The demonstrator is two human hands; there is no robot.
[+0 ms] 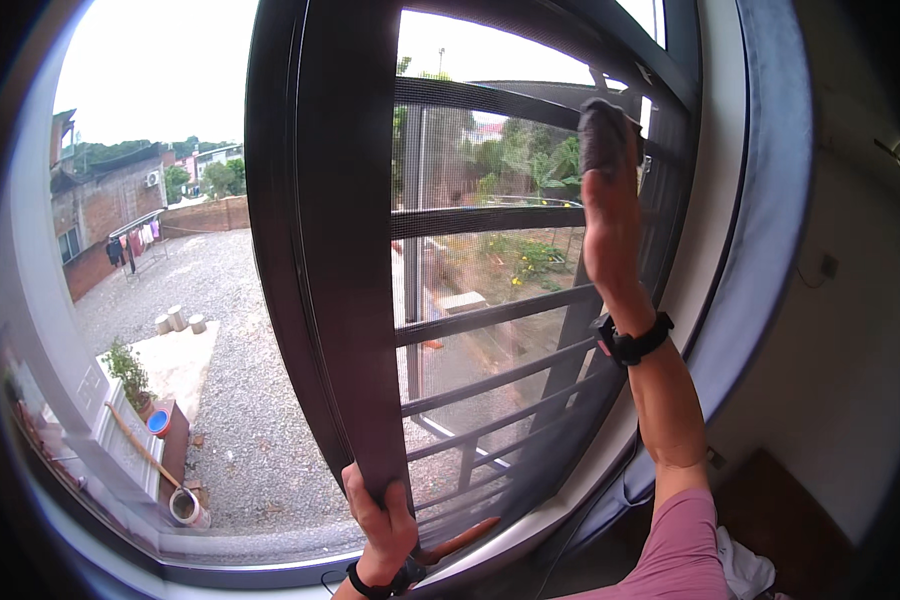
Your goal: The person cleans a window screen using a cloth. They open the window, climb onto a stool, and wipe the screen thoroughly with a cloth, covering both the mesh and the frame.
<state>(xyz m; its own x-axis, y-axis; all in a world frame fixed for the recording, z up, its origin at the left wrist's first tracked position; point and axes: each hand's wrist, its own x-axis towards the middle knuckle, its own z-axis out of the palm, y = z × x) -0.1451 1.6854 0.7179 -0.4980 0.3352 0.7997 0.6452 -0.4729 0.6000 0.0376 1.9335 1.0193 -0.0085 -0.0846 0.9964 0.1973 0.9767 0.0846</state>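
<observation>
- Window opening filled the view: dark sliding window frame (345, 250) standing near upright through the centre, gravel yard (240, 340) visible through the open half at 9 o'clock.
- Dark cloth (602, 132) sat at 1 o'clock, pressed flat against the insect screen (490, 260) close to the right-hand stile; likely held there to wipe the mesh.
- Right hand (610, 230) was stretched up along the screen, palm toward the mesh, fingers hidden under the cloth. It bore on the cloth; whether the fingers were curled or flat, cannot tell.
- Black wrist band (632, 342) sat on the right forearm, pink sleeve (685, 545) at 5 o'clock.
- Left hand (382, 520) at 6 o'clock was closed around the bottom of the window frame, fingers wrapped over its edge. Judged as a brace: it steadied the sash while the other hand pushed on the screen.
- Horizontal bars (485, 312) ran behind the mesh, outside, so the cloth touched only the screen.
- Outward at 8 o'clock: potted plant (128, 368), blue bowl (158, 421), long-handled tool (145, 450), roll of tape (183, 505).
- Brick building (110, 205) at 10 o'clock, trees (530, 160) at 1 o'clock beyond the mesh.
</observation>
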